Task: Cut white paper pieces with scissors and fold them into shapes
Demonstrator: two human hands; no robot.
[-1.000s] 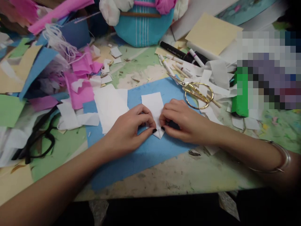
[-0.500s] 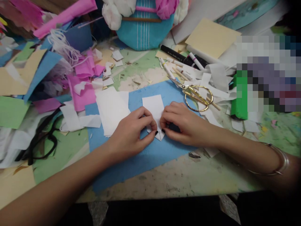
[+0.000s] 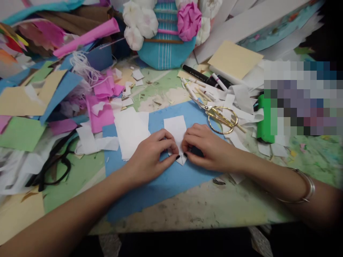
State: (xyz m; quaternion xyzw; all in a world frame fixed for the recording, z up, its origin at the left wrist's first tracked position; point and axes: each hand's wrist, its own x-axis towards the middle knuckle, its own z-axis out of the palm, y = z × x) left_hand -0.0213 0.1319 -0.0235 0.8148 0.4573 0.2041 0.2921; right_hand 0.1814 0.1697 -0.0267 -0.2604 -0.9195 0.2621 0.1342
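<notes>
A narrow strip of white paper lies on a blue sheet, its near end folded to a point. My left hand pinches the paper's left edge near that point between thumb and fingers. On the other side, my right hand grips the right edge the same way, fingers curled. Both thumbs rest close to the folded tip. Left of the strip sits a stack of white paper, partly behind my left hand. Gold-handled scissors lie beyond my right hand, blades towards the far left.
Black-framed glasses lie at the left among paper scraps. Markers and white strips are piled at the back right, near a green object. A turquoise paper piece with flowers stands at the back. Pink paper lies left.
The camera view has shifted, so the table things appear slightly lower. Both hands keep nearly the same pinch on the folded paper.
</notes>
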